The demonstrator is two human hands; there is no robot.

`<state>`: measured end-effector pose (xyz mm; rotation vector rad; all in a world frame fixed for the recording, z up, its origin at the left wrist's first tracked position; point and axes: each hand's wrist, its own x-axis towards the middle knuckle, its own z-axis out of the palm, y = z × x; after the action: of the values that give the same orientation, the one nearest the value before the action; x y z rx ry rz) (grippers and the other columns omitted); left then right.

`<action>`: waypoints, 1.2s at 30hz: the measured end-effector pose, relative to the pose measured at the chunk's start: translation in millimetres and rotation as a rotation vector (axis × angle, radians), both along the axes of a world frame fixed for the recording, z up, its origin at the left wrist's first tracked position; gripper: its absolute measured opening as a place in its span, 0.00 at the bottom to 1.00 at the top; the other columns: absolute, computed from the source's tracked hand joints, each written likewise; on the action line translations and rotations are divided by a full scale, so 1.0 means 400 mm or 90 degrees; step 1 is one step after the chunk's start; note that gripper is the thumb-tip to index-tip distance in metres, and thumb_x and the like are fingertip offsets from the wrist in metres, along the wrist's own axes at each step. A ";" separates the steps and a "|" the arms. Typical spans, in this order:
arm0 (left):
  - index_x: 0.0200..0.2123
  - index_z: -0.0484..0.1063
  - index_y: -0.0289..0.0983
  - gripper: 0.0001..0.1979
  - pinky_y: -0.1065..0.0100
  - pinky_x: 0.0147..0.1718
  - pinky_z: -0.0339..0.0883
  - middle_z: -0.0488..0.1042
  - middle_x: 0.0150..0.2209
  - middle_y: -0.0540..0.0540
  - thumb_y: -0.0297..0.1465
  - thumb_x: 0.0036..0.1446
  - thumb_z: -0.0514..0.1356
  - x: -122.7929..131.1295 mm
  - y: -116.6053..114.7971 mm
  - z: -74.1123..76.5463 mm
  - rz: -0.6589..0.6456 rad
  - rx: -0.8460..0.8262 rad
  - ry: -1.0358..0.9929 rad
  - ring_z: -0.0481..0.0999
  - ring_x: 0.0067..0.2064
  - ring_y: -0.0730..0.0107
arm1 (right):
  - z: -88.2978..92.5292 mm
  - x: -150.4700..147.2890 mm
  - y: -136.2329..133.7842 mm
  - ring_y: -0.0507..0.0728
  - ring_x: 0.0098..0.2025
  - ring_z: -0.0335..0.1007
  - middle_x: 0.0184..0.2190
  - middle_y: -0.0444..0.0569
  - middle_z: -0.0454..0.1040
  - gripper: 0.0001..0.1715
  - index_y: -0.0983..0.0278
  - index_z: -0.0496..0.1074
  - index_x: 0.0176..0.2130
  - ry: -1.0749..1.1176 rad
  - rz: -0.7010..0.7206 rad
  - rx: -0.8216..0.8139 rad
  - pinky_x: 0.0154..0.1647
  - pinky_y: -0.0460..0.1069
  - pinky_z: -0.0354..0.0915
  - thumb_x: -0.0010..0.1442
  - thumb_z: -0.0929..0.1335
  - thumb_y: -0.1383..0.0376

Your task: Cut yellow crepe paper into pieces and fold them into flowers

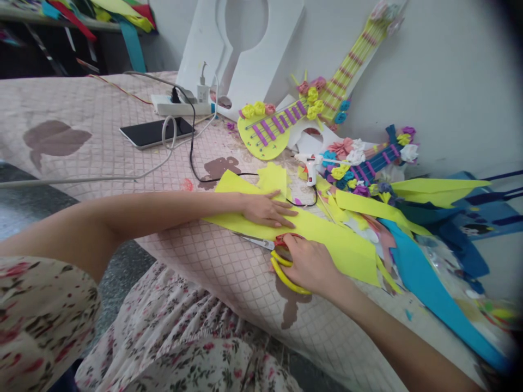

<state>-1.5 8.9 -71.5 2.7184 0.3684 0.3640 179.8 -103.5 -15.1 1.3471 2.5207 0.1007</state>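
Observation:
My left hand (267,209) lies flat, fingers stretched out, pressing down a yellow foam sheet (335,239) on the pink quilted bed (102,141). My right hand (310,264) is closed round the yellow handles of a pair of scissors (281,267), whose blades reach under the near edge of the sheet just below my left hand. More yellow and blue foam strips (425,272) lie to the right.
A white glue gun (310,163) with a black cord lies beyond the sheet. Foam guitars with paper flowers (286,117) lean on the wall. A power strip (180,103), a phone (155,132) and cables sit at the back left.

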 end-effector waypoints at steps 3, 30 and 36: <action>0.57 0.63 0.54 0.20 0.47 0.63 0.25 0.56 0.64 0.54 0.38 0.63 0.48 0.001 0.003 -0.004 0.004 0.014 -0.007 0.51 0.66 0.61 | -0.003 -0.009 0.003 0.64 0.37 0.75 0.36 0.55 0.77 0.31 0.65 0.67 0.40 -0.010 0.002 0.003 0.33 0.51 0.62 0.56 0.61 0.42; 0.59 0.61 0.47 0.22 0.46 0.62 0.25 0.54 0.65 0.48 0.38 0.63 0.46 0.091 0.028 -0.010 -0.009 0.036 0.013 0.50 0.66 0.57 | -0.003 0.024 0.000 0.64 0.38 0.74 0.36 0.53 0.77 0.30 0.65 0.67 0.40 0.007 -0.032 0.006 0.33 0.52 0.61 0.54 0.63 0.42; 0.60 0.60 0.46 0.23 0.49 0.62 0.23 0.52 0.65 0.48 0.39 0.63 0.45 0.092 0.027 -0.012 -0.004 0.031 0.018 0.48 0.67 0.58 | -0.013 0.030 0.002 0.63 0.36 0.75 0.33 0.52 0.78 0.31 0.64 0.67 0.41 -0.002 -0.009 0.003 0.30 0.51 0.59 0.55 0.61 0.40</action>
<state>35.1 19.7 -76.2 2.7737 0.3624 0.3371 191.7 -102.5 -20.1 1.3651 2.5089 0.1058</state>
